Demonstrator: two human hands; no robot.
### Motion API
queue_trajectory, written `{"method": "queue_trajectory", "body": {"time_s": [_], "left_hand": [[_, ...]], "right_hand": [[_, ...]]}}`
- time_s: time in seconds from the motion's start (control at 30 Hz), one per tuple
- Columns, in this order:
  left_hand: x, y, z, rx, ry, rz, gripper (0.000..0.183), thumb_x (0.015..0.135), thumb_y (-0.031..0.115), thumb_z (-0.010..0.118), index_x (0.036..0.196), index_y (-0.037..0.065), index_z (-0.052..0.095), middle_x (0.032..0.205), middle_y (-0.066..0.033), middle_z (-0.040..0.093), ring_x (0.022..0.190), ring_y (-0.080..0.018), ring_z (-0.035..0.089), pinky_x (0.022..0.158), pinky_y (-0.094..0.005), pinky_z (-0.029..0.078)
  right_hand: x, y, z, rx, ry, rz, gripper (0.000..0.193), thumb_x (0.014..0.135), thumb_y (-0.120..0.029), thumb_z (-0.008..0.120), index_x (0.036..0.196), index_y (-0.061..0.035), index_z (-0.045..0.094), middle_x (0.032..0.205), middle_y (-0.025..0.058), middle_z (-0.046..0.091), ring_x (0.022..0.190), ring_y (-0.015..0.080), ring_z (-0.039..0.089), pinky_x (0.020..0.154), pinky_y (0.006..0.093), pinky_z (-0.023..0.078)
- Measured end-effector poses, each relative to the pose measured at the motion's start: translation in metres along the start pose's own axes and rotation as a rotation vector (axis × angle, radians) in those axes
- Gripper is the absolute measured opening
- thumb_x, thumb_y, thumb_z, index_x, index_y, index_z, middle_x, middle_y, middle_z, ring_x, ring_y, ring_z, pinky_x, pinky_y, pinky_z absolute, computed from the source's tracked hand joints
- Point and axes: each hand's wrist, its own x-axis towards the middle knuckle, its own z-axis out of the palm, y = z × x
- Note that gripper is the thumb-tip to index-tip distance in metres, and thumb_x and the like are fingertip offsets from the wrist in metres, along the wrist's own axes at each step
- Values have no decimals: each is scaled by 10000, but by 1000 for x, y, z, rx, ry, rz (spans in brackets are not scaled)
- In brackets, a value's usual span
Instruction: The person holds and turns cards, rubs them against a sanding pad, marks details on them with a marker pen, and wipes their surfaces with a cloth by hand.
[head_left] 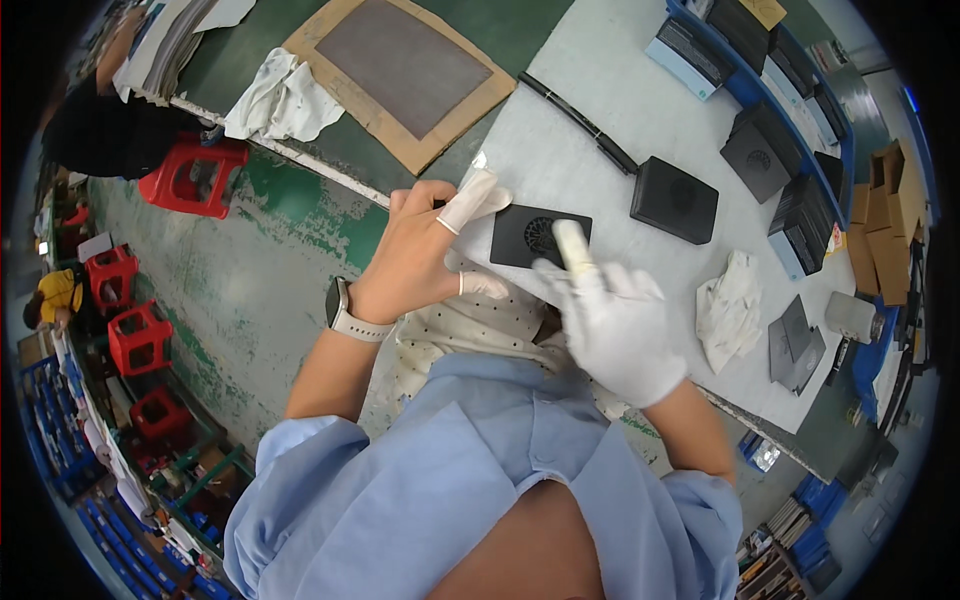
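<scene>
A thin black rectangular plate (512, 236) with a round patterned emblem lies near the table's front edge. At its left side is my left hand (425, 245), bare except for pale finger cots; its fingertips reach the plate's upper left corner. The thumb is spread away below, with nothing visible between thumb and fingers. My right hand (625, 325) wears a white glove and is slightly blurred by motion. Its index finger, in a yellowish cot, stretches over the plate's right part beside the emblem. Whether that fingertip presses on the surface I cannot tell.
Right of the plate sit a stack of black plates (675, 200), a black pen (580, 122), a crumpled white glove (729, 312) and a blue rack (745, 75) of black pieces. A framed grey board (405, 65) lies at the far left. Red stools (195, 178) stand beyond.
</scene>
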Motion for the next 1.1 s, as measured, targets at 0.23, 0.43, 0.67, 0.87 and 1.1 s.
{"method": "queue_trajectory", "body": {"time_s": [0.23,0.43,0.67,0.87,1.1], "left_hand": [[-1,0,4,-55,43,22,1061,499,492,793,1381,72,377,1177,15,630,1016,-261,480,854,-397,313],[-6,-5,6,-32,28,15,1090,503,525,780,1393,58,359,1172,6,631,1020,-263,477,842,-390,312],[0,-5,7,-45,43,61,1140,516,573,749,1421,47,297,1189,11,627,1013,-255,469,842,-374,309],[-3,-5,4,-61,57,27,1105,566,563,731,1429,40,280,1198,22,627,1010,-250,470,842,-369,310],[-4,-8,12,-126,77,-16,1140,560,596,736,1435,30,274,1239,-47,557,981,-240,444,869,-367,295]], "right_hand": [[13,-21,-2,42,-64,20,638,757,-139,590,1357,-9,419,750,58,529,651,212,522,628,332,420],[-9,-5,-14,-18,-88,67,501,827,-125,596,1314,-59,495,835,52,622,576,192,502,582,314,414],[21,-20,-3,66,-97,-28,624,789,-148,580,1366,1,394,738,71,535,634,220,518,640,320,436],[21,0,4,14,-25,117,555,814,-188,586,1321,-7,451,719,108,551,605,244,518,592,366,419],[36,-14,13,116,-61,-2,553,800,-166,591,1313,-7,457,732,89,530,609,243,521,594,371,431]]}}
